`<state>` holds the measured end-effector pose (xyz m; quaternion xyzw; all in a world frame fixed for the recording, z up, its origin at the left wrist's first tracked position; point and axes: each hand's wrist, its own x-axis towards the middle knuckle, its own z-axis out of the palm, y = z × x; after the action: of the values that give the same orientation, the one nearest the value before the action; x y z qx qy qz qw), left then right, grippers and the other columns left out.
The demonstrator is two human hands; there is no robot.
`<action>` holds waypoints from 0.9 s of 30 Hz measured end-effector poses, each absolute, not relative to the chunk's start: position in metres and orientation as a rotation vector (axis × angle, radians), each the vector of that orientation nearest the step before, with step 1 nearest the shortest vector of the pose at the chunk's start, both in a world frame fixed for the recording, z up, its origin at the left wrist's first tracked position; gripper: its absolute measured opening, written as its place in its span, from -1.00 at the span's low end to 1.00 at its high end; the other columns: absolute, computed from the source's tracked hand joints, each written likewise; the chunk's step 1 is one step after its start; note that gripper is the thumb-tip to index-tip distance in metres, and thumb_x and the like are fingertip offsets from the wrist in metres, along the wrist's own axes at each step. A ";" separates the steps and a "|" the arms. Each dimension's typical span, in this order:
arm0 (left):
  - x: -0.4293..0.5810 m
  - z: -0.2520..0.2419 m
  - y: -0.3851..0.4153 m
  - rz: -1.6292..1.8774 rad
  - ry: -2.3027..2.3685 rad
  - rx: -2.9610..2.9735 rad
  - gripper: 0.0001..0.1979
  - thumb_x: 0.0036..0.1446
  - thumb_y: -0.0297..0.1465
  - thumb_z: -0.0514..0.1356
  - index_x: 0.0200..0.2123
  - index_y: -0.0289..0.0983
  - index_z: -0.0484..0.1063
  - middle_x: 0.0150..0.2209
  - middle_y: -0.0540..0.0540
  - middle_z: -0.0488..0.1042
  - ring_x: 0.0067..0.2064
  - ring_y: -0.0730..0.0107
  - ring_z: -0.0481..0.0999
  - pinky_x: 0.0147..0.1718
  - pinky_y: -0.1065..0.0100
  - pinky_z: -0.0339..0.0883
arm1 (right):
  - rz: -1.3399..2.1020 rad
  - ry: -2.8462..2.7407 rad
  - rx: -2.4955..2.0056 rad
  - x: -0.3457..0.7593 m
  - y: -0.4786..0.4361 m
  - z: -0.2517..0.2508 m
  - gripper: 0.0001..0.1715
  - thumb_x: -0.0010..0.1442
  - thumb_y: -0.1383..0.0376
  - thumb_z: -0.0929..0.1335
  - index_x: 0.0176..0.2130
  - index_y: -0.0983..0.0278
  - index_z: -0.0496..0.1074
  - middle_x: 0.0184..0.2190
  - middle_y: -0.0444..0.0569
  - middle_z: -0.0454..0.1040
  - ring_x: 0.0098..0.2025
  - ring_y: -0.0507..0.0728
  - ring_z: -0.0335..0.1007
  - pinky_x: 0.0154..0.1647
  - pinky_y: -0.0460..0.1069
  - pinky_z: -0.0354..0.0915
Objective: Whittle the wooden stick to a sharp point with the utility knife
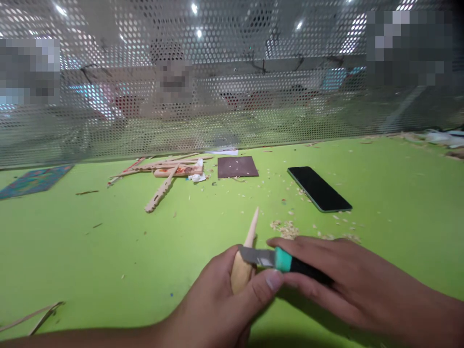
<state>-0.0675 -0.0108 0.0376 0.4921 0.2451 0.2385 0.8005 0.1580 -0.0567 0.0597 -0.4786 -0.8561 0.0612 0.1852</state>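
My left hand (224,295) is wrapped round a pale carved wooden piece (240,271), whose thin pointed end sticks up and away from me. In my right hand (337,275) is a knife (283,260) with a black and teal handle and a short grey blade. The blade lies across the wood where the thick part narrows. My left thumb rests just below the blade, close to the knife's teal collar. The lower end of the wood is hidden in my left hand.
A black phone (319,188) lies at the right, near wood shavings (286,229). Further back are a brown square sheet (238,166) and several wooden sticks (163,189). A perforated metal screen (217,106) stands behind the green table (108,261), with people beyond it.
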 end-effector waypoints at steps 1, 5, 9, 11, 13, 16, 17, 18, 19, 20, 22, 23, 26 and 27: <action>-0.067 0.036 -0.011 0.516 0.524 1.054 -0.72 0.32 -0.21 0.32 -0.03 -0.27 0.52 -0.16 -0.08 0.51 -0.12 0.36 0.42 -0.03 0.35 0.30 | 0.234 -2.429 -1.344 0.156 -0.058 0.061 -0.55 0.56 0.08 0.11 -0.03 0.21 0.47 -0.16 0.03 0.68 -0.20 0.20 0.67 -0.29 0.04 0.56; -0.065 0.032 -0.012 0.524 0.560 1.112 -0.69 0.33 -0.16 0.29 -0.05 -0.28 0.50 -0.20 -0.06 0.48 -0.15 0.36 0.41 -0.09 0.38 0.30 | 0.309 -2.424 -1.391 0.150 -0.062 0.062 -0.51 0.55 0.04 0.12 -0.04 0.20 0.50 -0.26 -0.01 0.66 -0.28 0.19 0.65 -0.36 0.04 0.55; -0.064 0.030 -0.012 0.527 0.646 1.162 -0.65 0.32 -0.10 0.28 -0.16 -0.30 0.46 -0.29 0.00 0.42 -0.25 0.41 0.35 -0.16 0.41 0.28 | 0.210 -2.409 -1.425 0.148 -0.064 0.056 -0.46 0.55 0.03 0.10 0.11 0.23 0.48 -0.18 0.03 0.68 -0.30 0.18 0.66 -0.32 0.06 0.59; -0.064 0.029 -0.013 0.521 0.677 1.177 -0.63 0.32 -0.08 0.27 -0.18 -0.30 0.44 -0.31 0.01 0.40 -0.27 0.42 0.33 -0.17 0.40 0.28 | 0.087 -2.410 -1.428 0.146 -0.065 0.053 -0.39 0.56 0.03 0.06 0.12 0.28 0.49 -0.19 0.06 0.69 -0.32 0.20 0.68 -0.34 0.08 0.61; -0.065 0.028 -0.014 0.515 0.693 1.177 -0.61 0.31 -0.05 0.27 -0.20 -0.29 0.41 -0.31 0.00 0.40 -0.26 0.41 0.33 -0.18 0.39 0.27 | -0.025 -2.413 -1.434 0.144 -0.066 0.052 -0.34 0.57 0.05 0.02 0.11 0.32 0.50 -0.21 0.07 0.71 -0.36 0.19 0.68 -0.38 0.08 0.61; -0.064 0.030 -0.014 0.503 0.704 1.174 -0.60 0.27 -0.04 0.30 -0.22 -0.28 0.39 -0.34 0.02 0.37 -0.26 0.40 0.33 -0.21 0.40 0.26 | -0.150 -2.400 -1.452 0.141 -0.069 0.051 -0.32 0.58 0.06 0.01 0.07 0.33 0.52 -0.22 0.05 0.71 -0.40 0.19 0.69 -0.45 0.07 0.61; -0.064 0.031 -0.013 0.500 0.715 1.175 -0.60 0.26 -0.05 0.32 -0.24 -0.28 0.40 -0.36 0.03 0.35 -0.29 0.41 0.32 -0.23 0.41 0.25 | -0.179 -2.396 -1.459 0.140 -0.070 0.051 -0.32 0.58 0.06 0.01 0.06 0.32 0.53 -0.22 0.05 0.72 -0.41 0.19 0.68 -0.48 0.07 0.61; -0.064 0.032 -0.013 0.497 0.730 1.177 -0.60 0.24 -0.05 0.33 -0.25 -0.28 0.40 -0.38 0.04 0.34 -0.32 0.42 0.31 -0.27 0.42 0.24 | -0.198 -2.391 -1.468 0.140 -0.070 0.051 -0.32 0.58 0.06 0.00 0.06 0.32 0.53 -0.22 0.04 0.72 -0.42 0.19 0.68 -0.49 0.07 0.60; -0.063 0.032 -0.013 0.496 0.743 1.179 -0.60 0.22 -0.05 0.35 -0.27 -0.27 0.40 -0.40 0.05 0.33 -0.35 0.44 0.30 -0.32 0.43 0.22 | -0.212 -2.385 -1.477 0.139 -0.071 0.051 -0.32 0.58 0.06 0.01 0.06 0.32 0.53 -0.22 0.04 0.72 -0.43 0.19 0.68 -0.51 0.07 0.60; -0.062 0.032 -0.013 0.495 0.757 1.181 -0.60 0.21 -0.05 0.35 -0.28 -0.27 0.39 -0.41 0.06 0.33 -0.39 0.46 0.27 -0.38 0.44 0.19 | -0.218 -2.380 -1.490 0.139 -0.072 0.050 -0.32 0.58 0.06 0.01 0.07 0.32 0.53 -0.21 0.04 0.72 -0.44 0.18 0.67 -0.51 0.06 0.60; -0.061 0.032 -0.013 0.482 0.787 1.187 -0.58 0.23 -0.01 0.32 -0.28 -0.26 0.38 -0.46 0.08 0.29 -0.45 0.49 0.22 -0.47 0.47 0.11 | -0.227 -2.372 -1.515 0.138 -0.073 0.049 -0.33 0.58 0.06 0.02 0.09 0.34 0.52 -0.20 0.05 0.72 -0.46 0.18 0.67 -0.54 0.06 0.59; -0.061 0.032 -0.013 0.468 0.801 1.185 -0.56 0.25 0.02 0.28 -0.29 -0.26 0.37 -0.50 0.10 0.25 -0.49 0.51 0.18 -0.52 0.47 0.06 | -0.239 -2.367 -1.522 0.138 -0.073 0.048 -0.33 0.58 0.07 0.02 0.10 0.35 0.51 -0.20 0.05 0.72 -0.46 0.18 0.66 -0.55 0.06 0.58; -0.059 0.033 -0.015 0.453 0.841 1.161 -0.51 0.29 0.10 0.18 -0.30 -0.24 0.33 -0.58 0.16 0.14 -0.56 0.54 0.08 -0.60 0.48 -0.03 | -0.312 -2.365 -1.520 0.137 -0.072 0.046 -0.35 0.58 0.09 0.02 0.10 0.37 0.50 -0.20 0.08 0.71 -0.47 0.20 0.66 -0.62 0.07 0.54; -0.059 0.034 -0.015 0.444 0.841 1.150 -0.50 0.29 0.12 0.16 -0.29 -0.24 0.32 -0.59 0.17 0.13 -0.59 0.55 0.06 -0.62 0.48 -0.05 | -0.355 -2.366 -1.511 0.137 -0.072 0.046 -0.35 0.58 0.09 0.02 0.10 0.38 0.49 -0.21 0.09 0.71 -0.48 0.21 0.65 -0.64 0.07 0.52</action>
<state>-0.0591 -0.0155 0.0341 0.5231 0.3825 0.2021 0.7343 0.1370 -0.0717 0.0458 -0.5276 -0.8259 -0.1240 0.1554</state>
